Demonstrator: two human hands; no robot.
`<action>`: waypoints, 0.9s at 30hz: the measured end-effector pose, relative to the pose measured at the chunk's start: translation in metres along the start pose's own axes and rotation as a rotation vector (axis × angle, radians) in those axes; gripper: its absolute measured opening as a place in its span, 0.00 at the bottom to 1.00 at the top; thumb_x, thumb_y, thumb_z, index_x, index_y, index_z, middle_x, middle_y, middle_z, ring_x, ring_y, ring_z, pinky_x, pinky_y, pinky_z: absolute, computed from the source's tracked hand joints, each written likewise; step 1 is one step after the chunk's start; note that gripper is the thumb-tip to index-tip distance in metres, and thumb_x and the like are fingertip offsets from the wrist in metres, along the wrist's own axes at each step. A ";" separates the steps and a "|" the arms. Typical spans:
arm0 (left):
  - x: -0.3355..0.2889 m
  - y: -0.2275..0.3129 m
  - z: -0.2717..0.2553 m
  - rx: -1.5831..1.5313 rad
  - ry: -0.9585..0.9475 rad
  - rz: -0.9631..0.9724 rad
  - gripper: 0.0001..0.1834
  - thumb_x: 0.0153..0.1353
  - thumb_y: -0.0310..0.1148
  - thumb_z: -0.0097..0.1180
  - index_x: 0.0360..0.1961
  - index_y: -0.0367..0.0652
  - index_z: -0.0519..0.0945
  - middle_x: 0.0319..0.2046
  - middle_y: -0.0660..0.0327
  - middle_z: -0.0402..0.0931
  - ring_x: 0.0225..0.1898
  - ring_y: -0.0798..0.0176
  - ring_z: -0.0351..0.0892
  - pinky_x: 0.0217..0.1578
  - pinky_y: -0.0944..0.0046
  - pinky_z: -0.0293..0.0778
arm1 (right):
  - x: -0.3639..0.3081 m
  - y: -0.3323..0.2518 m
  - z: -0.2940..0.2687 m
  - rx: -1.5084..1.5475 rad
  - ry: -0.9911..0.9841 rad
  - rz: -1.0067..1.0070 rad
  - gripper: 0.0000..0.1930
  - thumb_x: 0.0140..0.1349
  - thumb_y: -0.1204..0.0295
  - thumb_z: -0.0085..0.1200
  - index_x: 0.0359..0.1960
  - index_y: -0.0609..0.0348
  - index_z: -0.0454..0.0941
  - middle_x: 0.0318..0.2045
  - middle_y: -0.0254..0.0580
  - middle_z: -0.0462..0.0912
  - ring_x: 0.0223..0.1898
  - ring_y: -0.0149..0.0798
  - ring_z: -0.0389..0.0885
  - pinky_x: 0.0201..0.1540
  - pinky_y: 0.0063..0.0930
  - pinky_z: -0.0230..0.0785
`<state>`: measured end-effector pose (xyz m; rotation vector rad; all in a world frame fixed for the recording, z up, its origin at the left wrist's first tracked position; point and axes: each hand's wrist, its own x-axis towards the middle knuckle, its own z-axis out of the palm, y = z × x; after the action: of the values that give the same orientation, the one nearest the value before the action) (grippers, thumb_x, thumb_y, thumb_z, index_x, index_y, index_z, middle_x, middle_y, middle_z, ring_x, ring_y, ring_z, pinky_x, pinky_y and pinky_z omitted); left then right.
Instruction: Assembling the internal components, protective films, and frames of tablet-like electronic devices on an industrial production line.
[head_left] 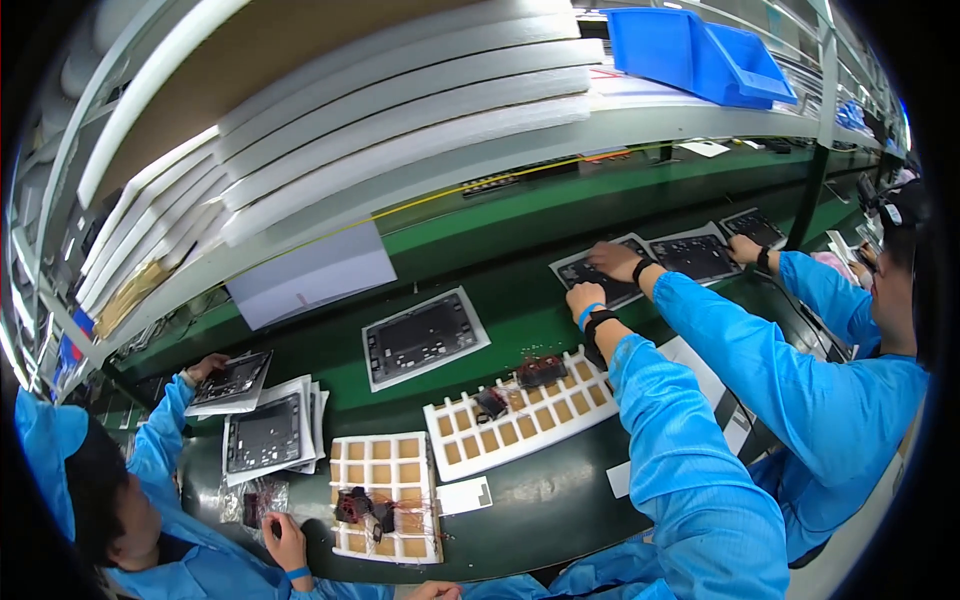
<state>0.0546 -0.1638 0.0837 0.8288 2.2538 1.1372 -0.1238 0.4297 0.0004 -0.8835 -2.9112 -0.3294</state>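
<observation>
My right hand [585, 299], wearing a blue and a black wristband, reaches to the near left corner of a dark flat panel [600, 272] on a white sheet. Its fingers are curled closed; anything in them is hidden. A co-worker's hand [612, 260] works over the same panel. My left hand [436, 591] shows only in part at the lower edge, its fingers cut off. Below my right forearm lies a white foam tray [470, 455] with square compartments, holding small black parts with thin wires [540, 371]. Another dark panel [420, 340] lies to the left on the green bench.
A second foam tray [390, 445] holds wired black parts. At left, a co-worker handles stacked panels [265, 435]. More panels [695, 255] lie at right, near the other co-worker. A shelf overhead carries white foam sheets [400, 110] and a blue bin [690, 55].
</observation>
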 end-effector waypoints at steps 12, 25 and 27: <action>0.070 0.030 -0.004 0.054 -0.204 0.316 0.08 0.67 0.31 0.60 0.43 0.39 0.84 0.43 0.54 0.83 0.46 0.52 0.84 0.46 0.60 0.78 | -0.070 0.010 -0.085 0.218 0.222 -0.260 0.06 0.48 0.76 0.61 0.28 0.62 0.86 0.30 0.58 0.86 0.36 0.58 0.87 0.42 0.47 0.82; 0.063 0.015 0.019 0.001 -0.297 0.252 0.11 0.68 0.34 0.60 0.46 0.40 0.85 0.43 0.56 0.84 0.43 0.56 0.84 0.38 0.63 0.77 | -0.165 0.025 -0.117 0.108 0.616 0.026 0.06 0.57 0.73 0.60 0.35 0.57 0.81 0.37 0.41 0.82 0.35 0.42 0.85 0.32 0.37 0.80; 0.060 0.006 0.016 -0.028 -0.261 0.229 0.09 0.67 0.33 0.59 0.44 0.39 0.84 0.43 0.54 0.83 0.45 0.50 0.84 0.46 0.59 0.78 | -0.206 0.012 -0.161 0.246 0.818 -0.029 0.09 0.55 0.74 0.62 0.37 0.55 0.79 0.40 0.38 0.78 0.38 0.42 0.82 0.31 0.38 0.78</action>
<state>0.0251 -0.1108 0.0710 1.1751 1.9630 1.0850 0.0568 0.2914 0.1303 -0.4997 -2.1438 -0.2459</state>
